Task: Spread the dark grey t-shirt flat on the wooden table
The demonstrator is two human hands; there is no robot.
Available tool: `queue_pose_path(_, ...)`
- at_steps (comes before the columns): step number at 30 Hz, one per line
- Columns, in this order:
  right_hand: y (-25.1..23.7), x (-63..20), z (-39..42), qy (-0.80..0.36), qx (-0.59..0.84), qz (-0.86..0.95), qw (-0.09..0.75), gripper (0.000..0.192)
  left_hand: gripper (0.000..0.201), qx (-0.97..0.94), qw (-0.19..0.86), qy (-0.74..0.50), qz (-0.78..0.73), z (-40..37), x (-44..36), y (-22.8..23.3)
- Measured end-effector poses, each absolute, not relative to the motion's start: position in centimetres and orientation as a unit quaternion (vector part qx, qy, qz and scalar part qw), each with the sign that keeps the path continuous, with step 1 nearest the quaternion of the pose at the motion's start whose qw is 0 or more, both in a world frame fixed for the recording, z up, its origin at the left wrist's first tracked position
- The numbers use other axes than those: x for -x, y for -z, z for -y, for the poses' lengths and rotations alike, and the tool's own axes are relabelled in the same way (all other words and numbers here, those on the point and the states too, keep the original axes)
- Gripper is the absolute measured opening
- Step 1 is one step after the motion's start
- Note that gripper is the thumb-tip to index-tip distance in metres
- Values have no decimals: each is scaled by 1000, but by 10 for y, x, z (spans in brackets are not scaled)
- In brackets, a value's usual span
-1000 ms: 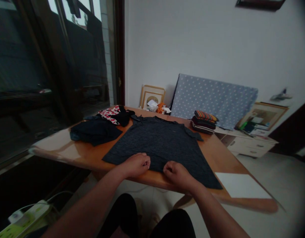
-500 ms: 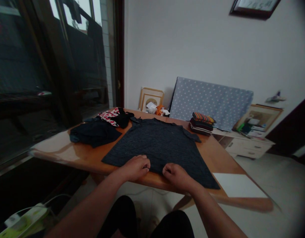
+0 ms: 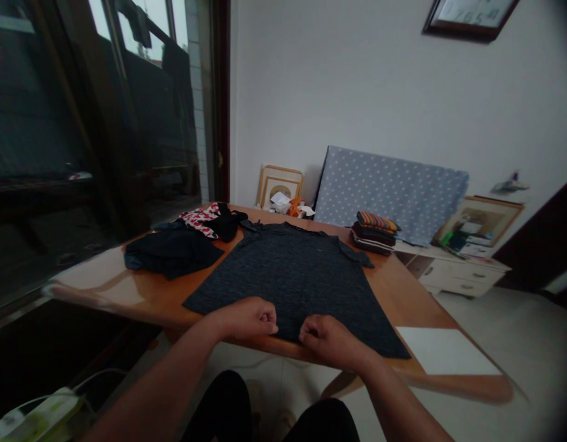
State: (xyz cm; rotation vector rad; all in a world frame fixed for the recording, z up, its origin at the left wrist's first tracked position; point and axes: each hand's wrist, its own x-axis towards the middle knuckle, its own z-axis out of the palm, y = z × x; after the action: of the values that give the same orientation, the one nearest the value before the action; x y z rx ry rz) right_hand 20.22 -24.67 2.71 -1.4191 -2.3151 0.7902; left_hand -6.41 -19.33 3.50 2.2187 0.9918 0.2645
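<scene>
Room: plain white wall at 12 o'clock, dark glazed doors with brown frames at 9 to 10 o'clock, pale tiled floor at 3 to 4 o'clock.

Surface: wooden table, glossy orange-brown top with rounded corners, sheen along its left edge.

Shirt: dark charcoal, faintly mottled knit, short sleeves, collar at the far end; spread flat at the table's centre, hem lying along the near edge.

Left hand: fingers curled tight, pinching the hem at 6 o'clock.

Right hand: fingers likewise curled in, gripping the hem just beside the left hand; the two are near but apart.

Heap of dark clothes: soft, crumpled, at 10 o'clock, touching the shirt's left side.

Red-and-white patterned cloth: bunched, on the heap's far end.

Stack of folded clothes: neat, rectangular, bright striped piece on top, at 1 o'clock near the far right edge.

White sheet: flat, matte, rectangular, at 4 o'clock near the table's near right corner.

Dotted board: pale blue with small white spots, leaning on the wall behind the table.

Picture frames: pale wood, leaning at 12 o'clock; crumpled white and orange scraps before them.

Low white cabinet: drawers, at 2 o'clock, with a framed picture above it.

Dark-framed wall piece: upper right, cut off by the frame.

White power strip: on the floor at 8 o'clock.
</scene>
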Motion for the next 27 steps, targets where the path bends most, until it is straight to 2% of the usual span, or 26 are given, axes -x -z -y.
queue_pose_path(3,-25,-217,239,-251,532,780,215,22,29,-853,263,-187,-411,185,63,-37)
queue_pose_path(6,-24,-251,226,-137,651,696,269,30,34,-834,115,-224,-491,177,65,-29)
queue_pose_path(9,-23,-298,217,-32,788,566,240,38,43,-817,44,-190,-543,172,69,-9)
queue_pose_path(13,-18,-346,224,13,888,440,135,51,69,-818,39,-135,-557,168,72,12)
queue_pose_path(17,-7,-361,236,-41,910,408,65,54,86,-819,50,-112,-560,167,69,13)
queue_pose_path(21,-1,-360,239,-83,890,443,61,46,95,-821,66,-85,-561,170,68,5)
queue_pose_path(27,-1,-356,244,-31,899,426,92,49,103,-825,71,-54,-558,174,70,-1)
